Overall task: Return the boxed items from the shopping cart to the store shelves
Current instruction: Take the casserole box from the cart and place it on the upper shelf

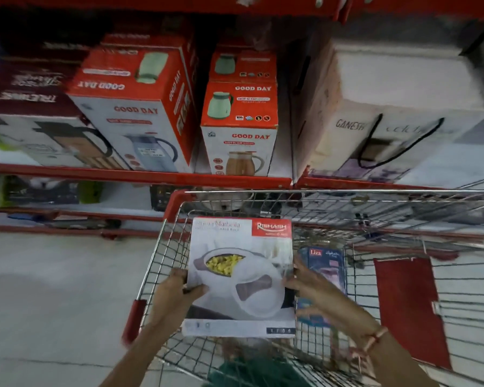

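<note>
Both hands, left hand point(176, 289) and right hand point(313, 286), grip the white casserole box point(242, 275) by its sides. It sits over the wire shopping cart point(403, 275), near the red shelves point(137, 174).

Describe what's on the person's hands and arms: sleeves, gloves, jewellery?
Both forearms are bare, with no sleeves in view and no gloves. The right hand has a thin reddish thread band at the wrist. The left hand shows nothing worn. Rings are not discernible on the blurred fingers.
</note>
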A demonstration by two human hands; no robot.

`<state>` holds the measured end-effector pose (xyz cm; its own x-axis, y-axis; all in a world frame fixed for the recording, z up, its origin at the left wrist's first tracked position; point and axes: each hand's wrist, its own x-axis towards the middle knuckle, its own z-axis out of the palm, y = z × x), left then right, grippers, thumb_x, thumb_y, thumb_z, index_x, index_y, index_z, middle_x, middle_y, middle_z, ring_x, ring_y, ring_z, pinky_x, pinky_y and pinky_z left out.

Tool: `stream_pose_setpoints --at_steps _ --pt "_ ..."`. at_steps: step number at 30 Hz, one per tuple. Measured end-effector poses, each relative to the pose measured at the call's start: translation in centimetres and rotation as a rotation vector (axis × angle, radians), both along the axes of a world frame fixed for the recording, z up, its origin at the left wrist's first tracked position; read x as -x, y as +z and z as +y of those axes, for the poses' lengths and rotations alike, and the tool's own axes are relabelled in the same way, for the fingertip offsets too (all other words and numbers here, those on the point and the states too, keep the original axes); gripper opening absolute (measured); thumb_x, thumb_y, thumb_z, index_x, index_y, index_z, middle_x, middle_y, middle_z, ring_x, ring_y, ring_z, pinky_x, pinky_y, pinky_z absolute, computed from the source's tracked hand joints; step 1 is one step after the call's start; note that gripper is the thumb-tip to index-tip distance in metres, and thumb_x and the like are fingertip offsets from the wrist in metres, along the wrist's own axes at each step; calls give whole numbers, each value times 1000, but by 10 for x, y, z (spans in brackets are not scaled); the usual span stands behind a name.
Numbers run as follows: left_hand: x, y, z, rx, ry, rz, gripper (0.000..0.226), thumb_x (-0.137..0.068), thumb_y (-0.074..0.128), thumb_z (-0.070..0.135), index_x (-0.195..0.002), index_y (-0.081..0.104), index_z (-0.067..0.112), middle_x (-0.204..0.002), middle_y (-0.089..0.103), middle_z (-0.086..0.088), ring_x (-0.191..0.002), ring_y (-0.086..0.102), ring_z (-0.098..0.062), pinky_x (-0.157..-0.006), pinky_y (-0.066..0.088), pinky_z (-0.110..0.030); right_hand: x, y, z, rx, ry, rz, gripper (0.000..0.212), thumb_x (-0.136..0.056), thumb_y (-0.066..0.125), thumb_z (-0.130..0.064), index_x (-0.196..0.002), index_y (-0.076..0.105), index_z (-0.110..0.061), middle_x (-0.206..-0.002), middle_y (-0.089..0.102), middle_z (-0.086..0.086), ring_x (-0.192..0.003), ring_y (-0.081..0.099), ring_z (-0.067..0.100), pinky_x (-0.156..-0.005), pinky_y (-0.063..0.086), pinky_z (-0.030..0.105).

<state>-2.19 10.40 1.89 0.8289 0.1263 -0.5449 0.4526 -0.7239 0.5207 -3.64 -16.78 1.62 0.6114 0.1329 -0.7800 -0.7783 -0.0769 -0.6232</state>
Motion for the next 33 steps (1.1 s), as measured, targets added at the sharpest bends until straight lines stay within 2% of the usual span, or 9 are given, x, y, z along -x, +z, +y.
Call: stream_pose_setpoints --at_steps 3,5,8,11,21,24,27,31,33 --pt "19 44 -1 -53 -69 -103 27 -75 71 38 -87 57 18 -77 56 9 -67 56 -10 -52 34 -17 17 47 -17 86 -1 -83 70 -77 72 -43 -138 37 -49 -146 44 -12 -124 50 14 -84 57 38" --pt "30 68 -3 -64 -82 -186 33 -72 72 44 -92 61 20 -83 60 10 -69 58 -13 -56 39 -21 28 77 -26 148 10 -163 76 -78 70 -45 -143 31 -46 -151 37 -11 -133 44 16 -82 58 34" --pt "42 97 -10 -16 -97 -227 50 -66 73 50 -110 61 28 -101 68 16 -81 71 -13 -69 56 -29 43 116 -39 163 -53 -290 63 -81 68 -38 -134 38 -53 -143 45 -17 -133 44 13 -93 54 41" --pt "48 119 -20 120 -83 -241 55 -63 76 48 -114 53 42 -101 74 16 -86 72 -6 -82 59 -37 55 137 -49 168 -100 -388 55 -80 70 -34 -114 41 -66 -114 50 -36 -121 49 4 -103 47 46" --pt "47 139 -38 203 -102 -341 51 -62 80 42 -92 48 69 -88 73 29 -80 69 8 -83 59 -32 72 160 -61 194 -171 -421 69 -79 72 -27 -132 38 -54 -130 45 -21 -84 58 -15 -91 55 39" --pt "36 149 -44 223 -108 -401 56 -64 81 36 -92 45 68 -94 74 22 -87 70 2 -87 57 -32 62 167 -61 196 -180 -487 71 -70 74 -37 -130 41 -56 -125 50 -30 -101 59 -7 -84 58 32" --pt "14 163 -47 228 -85 -504 62 -63 82 34 -84 43 76 -83 72 30 -90 69 -2 -89 55 -30 43 180 -61 212 -194 -633 64 -74 74 -25 -117 44 -62 -104 53 -49 -88 63 -16 -72 57 14" --pt "-25 190 -51 248 -97 -697 61 -61 81 38 -111 53 58 -82 72 33 -84 70 2 -80 58 -30 7 208 -59 295 -229 -801 74 -79 73 -17 -136 39 -50 -123 53 -36 -110 55 -7 -96 51 28" --pt "-51 210 -54 242 -101 -842 67 -63 80 36 -123 54 45 -73 65 42 -74 65 15 -74 56 -15 -16 227 -60 329 -265 -908 75 -80 71 -14 -141 37 -43 -130 53 -31 -112 57 0 -93 50 21"
